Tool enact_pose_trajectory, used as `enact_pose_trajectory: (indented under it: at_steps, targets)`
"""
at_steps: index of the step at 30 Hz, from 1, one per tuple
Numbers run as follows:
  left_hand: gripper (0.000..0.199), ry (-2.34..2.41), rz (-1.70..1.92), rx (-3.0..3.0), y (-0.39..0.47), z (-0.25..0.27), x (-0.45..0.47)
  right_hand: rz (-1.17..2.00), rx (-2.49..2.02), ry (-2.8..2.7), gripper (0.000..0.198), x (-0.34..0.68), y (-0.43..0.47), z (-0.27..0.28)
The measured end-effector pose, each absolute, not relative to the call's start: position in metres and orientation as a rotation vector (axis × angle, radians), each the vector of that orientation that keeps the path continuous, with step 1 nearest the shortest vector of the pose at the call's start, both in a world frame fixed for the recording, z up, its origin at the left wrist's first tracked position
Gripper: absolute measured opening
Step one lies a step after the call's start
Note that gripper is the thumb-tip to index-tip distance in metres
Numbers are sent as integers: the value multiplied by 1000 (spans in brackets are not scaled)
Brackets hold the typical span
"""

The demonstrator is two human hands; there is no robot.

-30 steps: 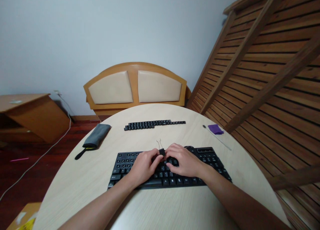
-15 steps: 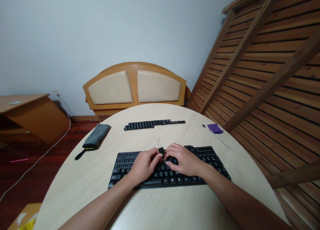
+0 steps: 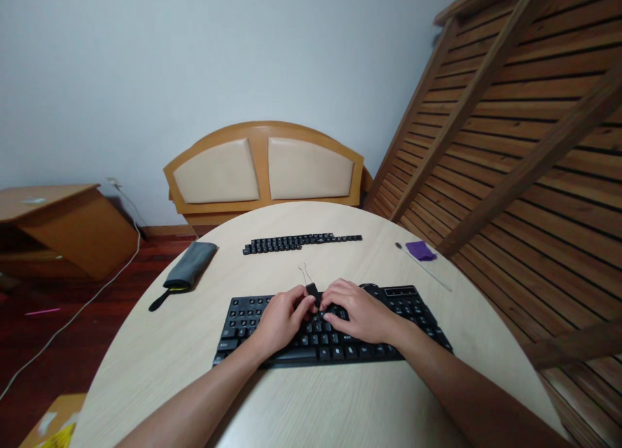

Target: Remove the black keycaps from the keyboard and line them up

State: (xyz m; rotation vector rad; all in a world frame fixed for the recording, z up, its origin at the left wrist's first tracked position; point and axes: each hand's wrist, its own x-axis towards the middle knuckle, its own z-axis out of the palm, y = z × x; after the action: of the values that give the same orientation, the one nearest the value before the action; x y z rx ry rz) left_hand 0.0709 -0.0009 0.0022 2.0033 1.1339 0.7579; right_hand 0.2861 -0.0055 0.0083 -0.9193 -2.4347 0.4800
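A black keyboard (image 3: 296, 354) lies across the near part of the table, its upper left area showing bare key posts where caps are off. My left hand (image 3: 284, 315) is closed over it, thumb and fingers pinching a black keycap puller (image 3: 311, 292) whose two thin wires point up and away. Close against it on the right, my right hand (image 3: 357, 312) rests over the keys with fingers curled in; what its fingertips hold, if anything, is hidden. Beyond the keyboard, loose black keycaps (image 3: 276, 244) stand in rows.
On the left of the round table (image 3: 218, 396) lies a grey pouch (image 3: 191, 266) with a black strap. A thin brush (image 3: 425, 268) and a folded purple cloth (image 3: 420, 251) are on the right. Wooden slats (image 3: 510, 195) lean beside the table.
The keycap puller has tipped a little to the left, its wire ends shifting left. Both hands stay nearly in place over the keyboard.
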Motion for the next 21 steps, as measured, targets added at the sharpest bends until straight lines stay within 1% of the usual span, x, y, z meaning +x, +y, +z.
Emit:
enact_pose_trajectory:
  at_steps: [5, 10, 17, 21]
  targets:
    - [35, 1091, 791, 1877, 2, -1, 70, 496, -934, -2417, 9, 285, -5, 9]
    - [34, 1025, 824, 1792, 0, 0, 70, 541, -936, -2374, 15, 286, -4, 7]
    - [30, 1051, 824, 1782, 0, -1, 71, 638, -933, -2319, 17, 289, -1, 5]
    - [26, 1065, 814, 1817, 1, -4, 71, 667, -980, -2274, 25, 290, -3, 3]
